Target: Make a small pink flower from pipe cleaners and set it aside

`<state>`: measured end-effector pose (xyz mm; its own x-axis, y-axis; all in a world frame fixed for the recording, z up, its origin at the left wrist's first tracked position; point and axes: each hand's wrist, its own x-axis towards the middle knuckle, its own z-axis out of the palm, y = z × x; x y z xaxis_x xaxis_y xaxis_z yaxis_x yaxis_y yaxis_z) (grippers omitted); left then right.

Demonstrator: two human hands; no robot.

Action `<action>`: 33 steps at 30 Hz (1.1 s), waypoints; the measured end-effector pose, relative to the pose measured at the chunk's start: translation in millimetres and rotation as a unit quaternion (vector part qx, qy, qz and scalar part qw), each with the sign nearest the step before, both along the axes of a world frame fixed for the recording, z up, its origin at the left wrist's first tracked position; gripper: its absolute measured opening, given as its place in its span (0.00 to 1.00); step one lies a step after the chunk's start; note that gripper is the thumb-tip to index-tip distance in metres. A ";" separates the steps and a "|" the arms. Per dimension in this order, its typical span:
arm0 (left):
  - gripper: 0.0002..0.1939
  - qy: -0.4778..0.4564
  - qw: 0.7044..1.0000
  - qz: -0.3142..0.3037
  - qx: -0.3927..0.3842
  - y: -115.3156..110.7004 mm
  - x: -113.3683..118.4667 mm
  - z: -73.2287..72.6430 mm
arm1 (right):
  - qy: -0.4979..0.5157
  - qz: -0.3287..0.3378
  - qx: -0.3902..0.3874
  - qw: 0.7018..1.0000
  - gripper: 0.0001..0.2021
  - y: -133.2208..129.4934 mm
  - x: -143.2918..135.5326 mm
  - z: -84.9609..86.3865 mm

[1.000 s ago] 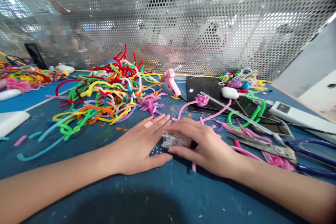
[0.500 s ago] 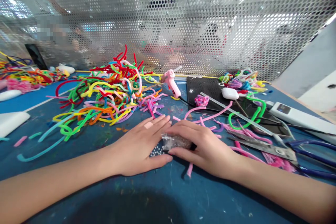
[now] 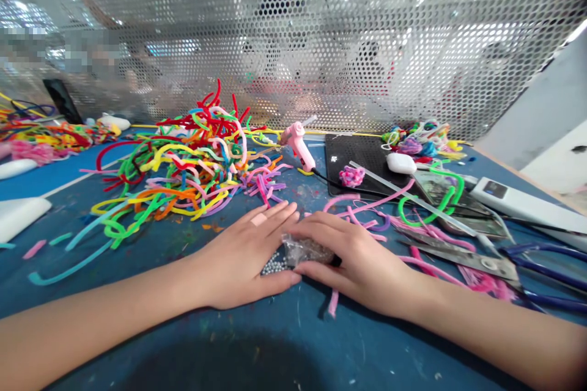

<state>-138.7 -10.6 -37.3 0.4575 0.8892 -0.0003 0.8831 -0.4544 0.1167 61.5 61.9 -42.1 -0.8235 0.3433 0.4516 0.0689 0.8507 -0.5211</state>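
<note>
My left hand [image 3: 251, 259] lies flat on the table with its fingers outstretched and a plaster on one finger. Small silvery beads [image 3: 274, 265] are heaped in the angle between its thumb and forefinger. From the right, my right hand [image 3: 351, 256] curls around a small clear plastic bag [image 3: 305, 249], thumb on the near side and fingers on the far side. The bag's mouth faces the beads. What fills the bag is partly hidden by my fingers. A pink pipe cleaner [image 3: 333, 303] sticks out beneath my right hand.
A tangled heap of colourful pipe cleaners [image 3: 183, 165] stands at the back left. Behind my hands is a pink glue gun [image 3: 300, 146]. Large scissors [image 3: 481, 263], a phone [image 3: 472, 211] and a white earbud case [image 3: 402, 163] lie to the right. A perforated metal screen [image 3: 321, 43] closes off the back.
Both hands stay almost in place around the beads and bag. Pink pipe cleaners beyond my right hand have shifted slightly to the right. The phone's screen looks brighter.
</note>
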 end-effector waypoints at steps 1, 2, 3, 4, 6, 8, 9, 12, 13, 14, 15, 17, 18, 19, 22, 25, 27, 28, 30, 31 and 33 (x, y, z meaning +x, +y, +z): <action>0.40 0.006 1.000 0.000 0.000 -0.2 -0.1 0.2 | -0.003 0.001 0.000 1.000 0.17 -0.3 0.3 0.1; 0.40 0.010 1.000 0.001 0.000 -0.5 -0.2 0.4 | -0.004 0.001 0.000 1.000 0.17 -0.7 0.6 0.1; 0.40 0.013 1.000 0.001 0.000 -0.8 -0.3 0.5 | -0.003 0.000 0.002 1.000 0.18 -1.0 0.8 0.1; 0.40 0.014 1.000 0.001 0.001 -1.0 -0.5 0.5 | -0.004 0.000 0.004 1.000 0.18 -1.2 0.9 0.2; 0.40 0.011 1.000 0.000 0.003 -1.1 -0.8 0.4 | -0.002 0.002 0.009 1.000 0.18 -1.6 0.9 0.2; 0.40 0.006 1.000 -0.001 0.003 -0.6 -0.9 0.2 | 0.004 0.003 0.012 1.000 0.17 -1.5 0.7 0.1; 0.39 0.003 1.000 -0.002 0.004 -0.3 -0.8 0.2 | 0.003 0.003 0.013 1.000 0.17 -1.4 0.6 -0.1; 0.39 0.004 1.000 -0.002 0.009 0.4 -0.5 0.1 | -0.003 -0.004 0.013 1.000 0.18 -1.0 0.5 -0.8; 0.39 0.005 1.000 -0.003 0.010 0.5 -0.4 0.1 | -0.004 -0.007 0.013 1.000 0.18 -0.9 0.5 -1.0; 0.38 0.004 1.000 -0.005 0.011 0.5 -0.4 0.0 | -0.005 -0.008 0.012 1.000 0.18 -0.8 0.5 -1.1; 0.38 0.002 1.000 -0.006 0.012 0.5 -0.4 -0.1 | -0.006 -0.008 0.012 1.000 0.18 -0.8 0.5 -1.0; 0.38 -0.005 1.000 -0.009 0.014 0.5 -0.9 -0.4 | -0.014 -0.004 0.012 1.000 0.17 -0.9 0.4 -0.6; 0.37 -0.008 1.000 -0.010 0.015 0.5 -1.2 -0.5 | -0.013 -0.002 0.009 1.000 0.17 -1.0 0.4 -0.2; 0.37 -0.009 1.000 -0.012 0.015 0.6 -1.6 -0.6 | -0.007 -0.002 0.002 1.000 0.17 -1.1 0.5 0.2; 0.37 -0.005 1.000 -0.014 0.013 0.7 -2.1 -0.1 | 0.034 -0.023 -0.048 0.998 0.17 -0.5 1.1 1.0; 0.37 -0.008 1.000 -0.010 0.011 0.5 -1.6 0.9 | 0.075 -0.051 -0.162 0.983 0.17 2.3 1.3 0.7; 0.38 -0.012 1.000 -0.004 0.008 0.5 -1.0 1.3 | 0.111 -0.032 -0.266 0.957 0.16 5.0 0.5 0.2; 0.38 -0.013 1.000 0.000 0.006 0.6 -0.7 1.5 | 0.133 -0.014 -0.319 0.938 0.15 6.5 -0.2 0.0; 0.39 -0.017 1.000 0.004 0.005 1.0 -0.3 1.7 | 0.180 0.018 -0.412 0.893 0.13 9.6 -2.0 -0.3; 0.39 -0.018 1.000 0.005 0.002 1.3 -0.2 1.8 | 0.200 0.027 -0.453 0.868 0.13 11.2 -2.9 -0.3; 0.43 -0.018 1.000 0.006 -0.010 1.7 -0.5 2.4 | 0.234 0.031 -0.523 0.819 0.13 14.5 -4.6 0.0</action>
<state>-139.2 -8.9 -35.0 0.4464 0.8948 -0.0030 0.8839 -0.4404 0.1572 56.9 76.4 -42.1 -0.6747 0.7083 0.2076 -0.3721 -0.0835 -0.9244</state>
